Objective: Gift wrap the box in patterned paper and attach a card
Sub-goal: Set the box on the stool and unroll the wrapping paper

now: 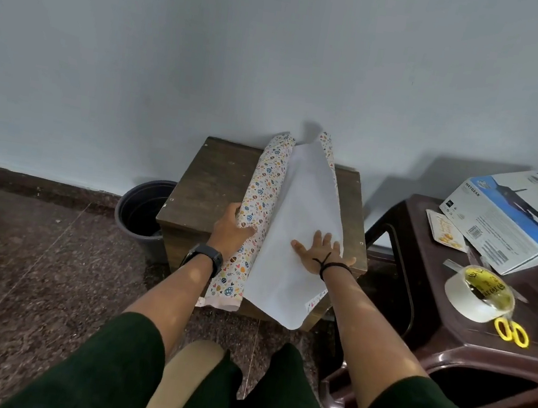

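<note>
A roll of patterned wrapping paper (265,182) lies lengthwise on a small brown wooden table (210,181). Part of it is unrolled to the right, white side up (305,209). My left hand (231,229) grips the near end of the roll. My right hand (321,251) presses flat, fingers spread, on the white sheet. The white and blue box (514,217) sits on a dark plastic stool (468,349) at the right, with a small card (445,230) beside it.
On the stool also lie a roll of clear tape (477,297) and yellow-handled scissors (512,331). A dark bucket (142,210) stands on the floor left of the table. The wall is right behind the table.
</note>
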